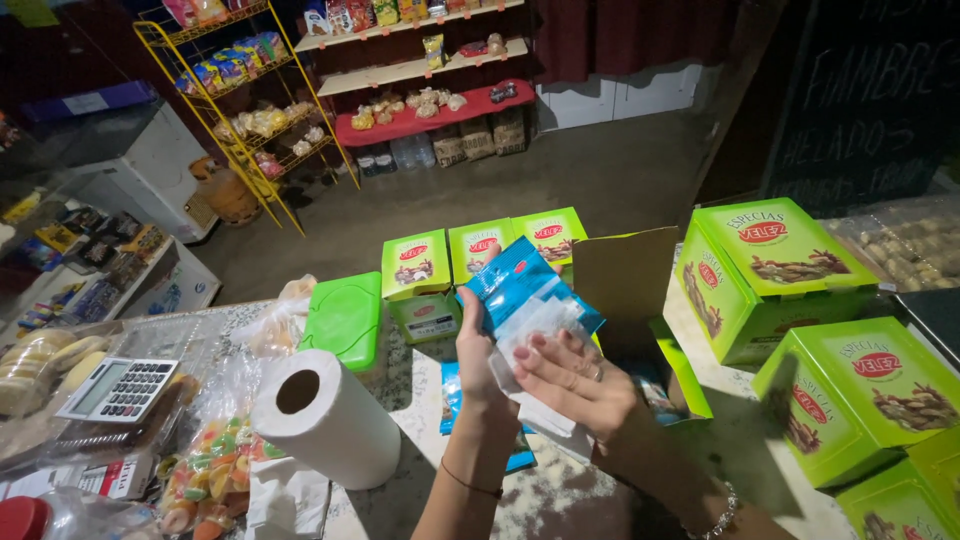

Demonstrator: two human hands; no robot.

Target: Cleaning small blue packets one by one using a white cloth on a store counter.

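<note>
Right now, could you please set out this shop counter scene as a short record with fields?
Setting: speckled stone counter in a small shop
Left hand: grips a stack of small blue and clear plastic sachets from behind
Right hand: fingers lie flat on the front of the sachets
In front of hands: open green cardboard box
Right side: closed green cardboard boxes
Left side: white paper roll, grey calculator, bag of coloured sweets, green plastic lid
Background: yellow wire snack rack
</note>
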